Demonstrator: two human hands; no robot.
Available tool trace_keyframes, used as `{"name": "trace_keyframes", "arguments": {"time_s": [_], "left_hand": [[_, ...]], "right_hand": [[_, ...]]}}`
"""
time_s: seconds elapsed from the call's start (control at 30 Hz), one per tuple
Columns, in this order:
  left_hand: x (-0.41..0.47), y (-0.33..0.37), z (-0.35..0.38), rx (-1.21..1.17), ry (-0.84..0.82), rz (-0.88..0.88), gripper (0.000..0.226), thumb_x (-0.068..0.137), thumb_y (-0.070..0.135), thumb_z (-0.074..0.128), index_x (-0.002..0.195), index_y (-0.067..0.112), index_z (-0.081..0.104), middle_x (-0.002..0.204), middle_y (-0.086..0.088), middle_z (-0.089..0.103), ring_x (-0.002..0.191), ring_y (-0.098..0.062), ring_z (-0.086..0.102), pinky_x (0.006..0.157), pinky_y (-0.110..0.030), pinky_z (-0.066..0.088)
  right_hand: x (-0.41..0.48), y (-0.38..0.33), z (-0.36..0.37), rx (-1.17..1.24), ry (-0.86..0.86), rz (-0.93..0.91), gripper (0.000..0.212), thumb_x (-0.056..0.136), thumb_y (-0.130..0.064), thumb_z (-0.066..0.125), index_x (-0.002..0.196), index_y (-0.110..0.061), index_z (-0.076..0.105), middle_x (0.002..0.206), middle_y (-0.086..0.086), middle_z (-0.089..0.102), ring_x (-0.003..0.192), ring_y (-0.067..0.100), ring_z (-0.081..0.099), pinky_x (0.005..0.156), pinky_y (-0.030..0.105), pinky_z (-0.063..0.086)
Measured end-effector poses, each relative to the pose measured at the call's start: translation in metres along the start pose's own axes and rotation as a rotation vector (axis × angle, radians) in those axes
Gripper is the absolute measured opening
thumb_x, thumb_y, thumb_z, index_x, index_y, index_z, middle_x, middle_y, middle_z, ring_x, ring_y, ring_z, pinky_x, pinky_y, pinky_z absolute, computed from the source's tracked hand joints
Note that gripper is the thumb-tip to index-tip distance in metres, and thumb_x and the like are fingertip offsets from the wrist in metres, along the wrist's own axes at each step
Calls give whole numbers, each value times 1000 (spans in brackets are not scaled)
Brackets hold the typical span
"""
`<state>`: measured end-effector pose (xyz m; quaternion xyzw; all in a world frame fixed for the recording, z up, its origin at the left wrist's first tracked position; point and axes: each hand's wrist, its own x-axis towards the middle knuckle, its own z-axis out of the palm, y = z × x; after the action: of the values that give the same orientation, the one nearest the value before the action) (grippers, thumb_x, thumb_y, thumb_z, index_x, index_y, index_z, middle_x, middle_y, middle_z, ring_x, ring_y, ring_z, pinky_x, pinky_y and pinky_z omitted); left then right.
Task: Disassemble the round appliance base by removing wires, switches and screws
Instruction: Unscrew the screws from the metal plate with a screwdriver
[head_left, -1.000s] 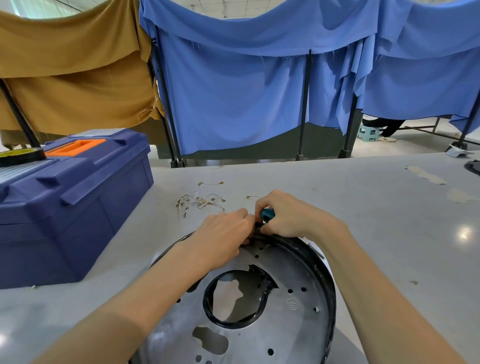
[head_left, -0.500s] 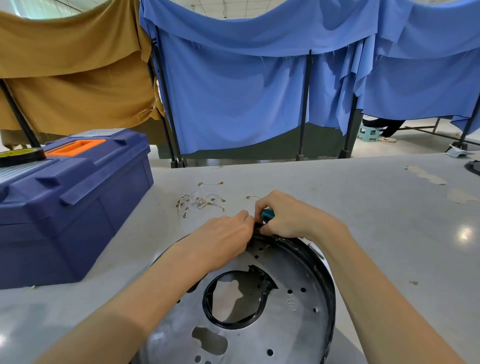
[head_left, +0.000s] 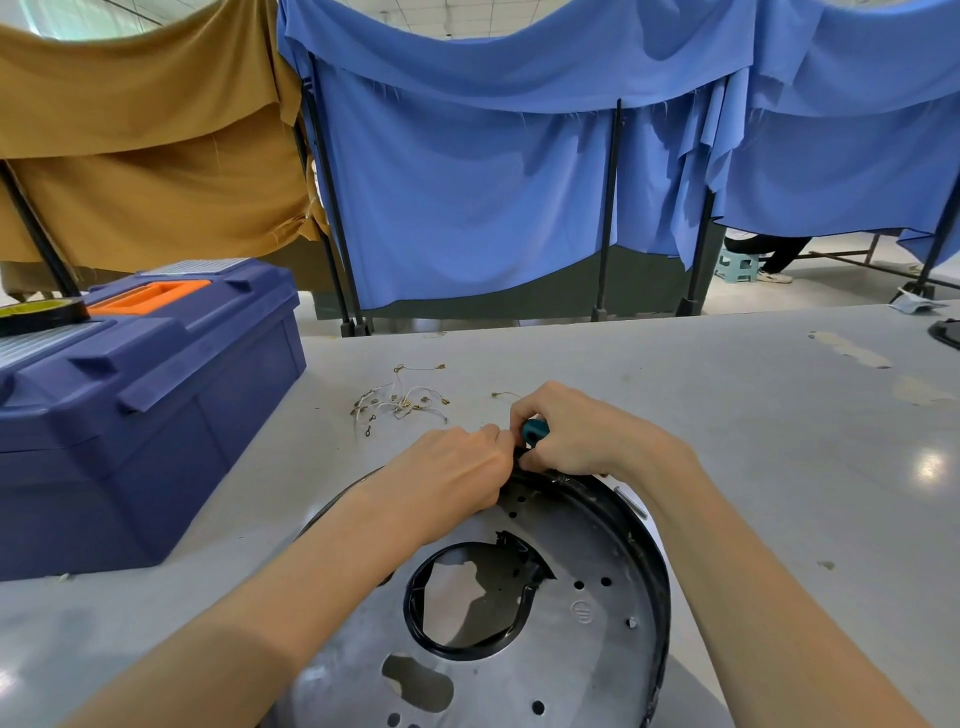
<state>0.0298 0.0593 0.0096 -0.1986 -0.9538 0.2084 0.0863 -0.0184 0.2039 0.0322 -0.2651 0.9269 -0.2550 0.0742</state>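
Gripping teal tool (head_left: 535, 429), right hand (head_left: 576, 434)

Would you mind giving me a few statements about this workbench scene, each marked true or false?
1. Both hands meet at the far rim of the round appliance base. True.
2. The right hand grips a tool with a teal handle. True.
3. The blue toolbox stands with its lid open. False: the lid is shut, and a roll of tape lies on top.
4. The loose wires lie inside the base. False: they lie on the table, beyond the left hand.
5. The cloth hung behind the table is all blue. False: the left part is tan.
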Motion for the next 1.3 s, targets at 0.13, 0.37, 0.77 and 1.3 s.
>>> {"name": "trace_keyframes", "arguments": {"time_s": [0.13, 0.37, 0.77, 1.3], "left_hand": [[0, 0, -2, 3, 4, 7, 15, 98, 10, 33, 109, 9, 44, 105, -12, 54, 87, -34, 60, 61, -35, 32], [-2, 1, -4, -14, 7, -16, 15, 99, 11, 33, 109, 9, 44, 106, -12, 54, 80, -32, 57, 60, -34, 31], [-3, -1, -16, -295, -12, -91, 4, 100, 8, 37, 100, 12, 38, 97, -11, 52, 88, -34, 59, 70, -38, 43], [1, -24, -43, -1006, 202, -174, 7, 98, 20, 51, 91, 19, 51, 66, -2, 69, 54, -7, 64, 60, -22, 53]], "right_hand": [[-1, 0, 0, 9, -9, 4, 30, 81, -5, 66, 68, -28, 53, 77, -7, 50, 67, 10, 47, 54, 22, 35], [-1, -1, -1, 8, -14, -3, 29, 82, -4, 65, 69, -27, 54, 80, -6, 50, 70, 13, 49, 56, 23, 37], [-3, 0, -1, -21, -21, -17, 24, 84, -6, 65, 72, -23, 54, 83, -1, 55, 67, 11, 49, 55, 23, 37], [-18, 6, -34, 219, 72, -180, 12, 84, -28, 73, 79, -17, 72, 72, -1, 67, 60, 6, 59, 54, 12, 46]]}}
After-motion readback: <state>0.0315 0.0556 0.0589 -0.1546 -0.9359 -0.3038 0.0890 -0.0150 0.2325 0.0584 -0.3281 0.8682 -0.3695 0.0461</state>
